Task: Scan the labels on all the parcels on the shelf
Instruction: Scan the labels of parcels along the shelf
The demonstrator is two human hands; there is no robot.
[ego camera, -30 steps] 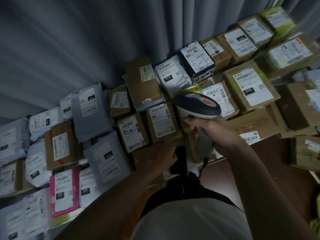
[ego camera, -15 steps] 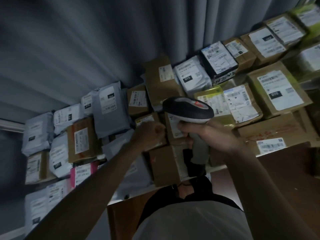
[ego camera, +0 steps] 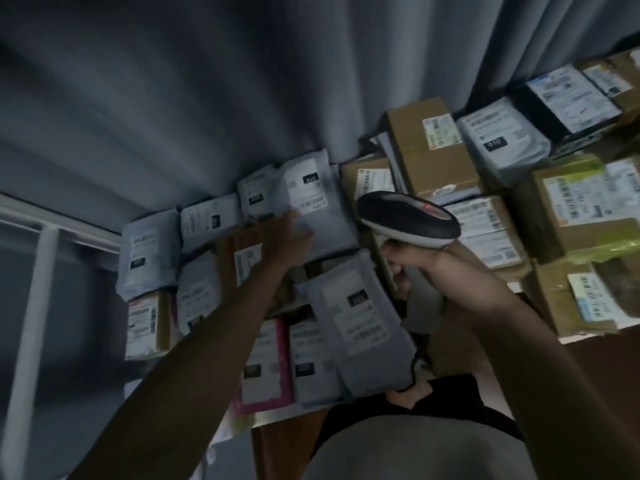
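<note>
Right hand grips the handle of a black-and-grey handheld barcode scanner; scanner head sits above the fist, pointing left over the parcels, with a red patch on its top face. A dark cable hangs down from the handle toward the torso.

Left hand is reached forward, fingers fairly straight, resting on the near-left edge of a grey plastic mailer bag with a white label. It looks like touching rather than pinching; motion blur makes the fingertips hard to read.

Parcels cover the shelf, packed edge to edge against a grey pleated curtain:
- far right: brown cardboard box with a small white label, with a grey bag and a black box further right
- right: several labelled brown cardboard boxes, some with yellow-green tape
- centre near: large grey mailer bag with a long white label, just near of the bag under the left hand
- near left of that: pink-edged mailer
- left: more grey bags and one small brown box

White metal frame at far left. Labels too blurred to read.
</note>
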